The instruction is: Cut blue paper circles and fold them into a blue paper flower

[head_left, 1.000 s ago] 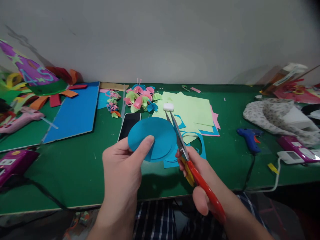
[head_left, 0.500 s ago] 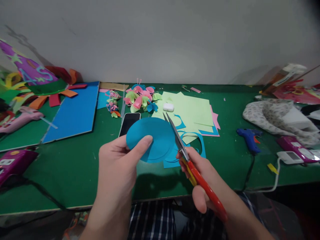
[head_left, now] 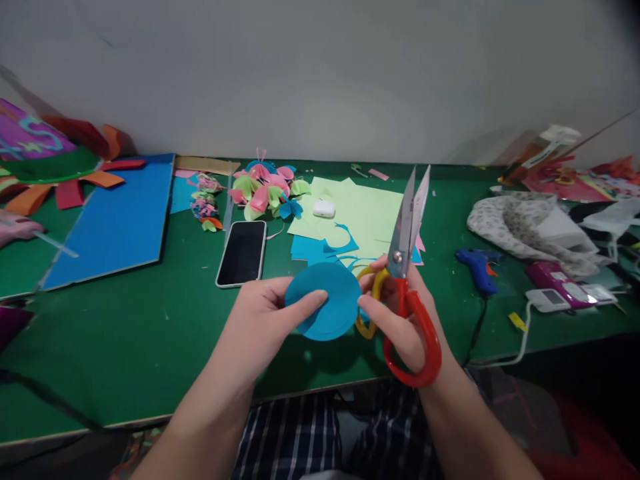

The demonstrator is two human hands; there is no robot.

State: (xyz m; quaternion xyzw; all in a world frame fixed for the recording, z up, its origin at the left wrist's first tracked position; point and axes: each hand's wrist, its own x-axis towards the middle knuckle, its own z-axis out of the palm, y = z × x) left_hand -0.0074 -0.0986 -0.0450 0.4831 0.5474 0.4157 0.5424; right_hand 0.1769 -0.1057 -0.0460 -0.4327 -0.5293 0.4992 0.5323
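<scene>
My left hand [head_left: 273, 323] pinches a blue paper circle [head_left: 335, 300] between thumb and fingers, with the thumb lying across its face. A thin second edge along the bottom suggests more than one layer. My right hand [head_left: 410, 320] is closed on scissors [head_left: 400, 260] with one red and one yellow handle. Their blades point up and stand slightly apart. The right fingertips reach the circle's right edge. Behind the hands lie blue paper offcuts [head_left: 345, 240] with curved cuts, on light green paper sheets [head_left: 370, 207].
A phone [head_left: 243, 253] lies left of the paper, near a cluster of paper flowers [head_left: 270, 190] and a white earbud case [head_left: 324, 209]. At left are a blue board [head_left: 120, 220] and a purple party hat [head_left: 35, 137]. A blue glue gun [head_left: 480, 270] lies to the right.
The scissors have swung upright in my right hand, away from the paper's edge. The blue circle has moved right and lower, and my right fingertips have come to its edge.
</scene>
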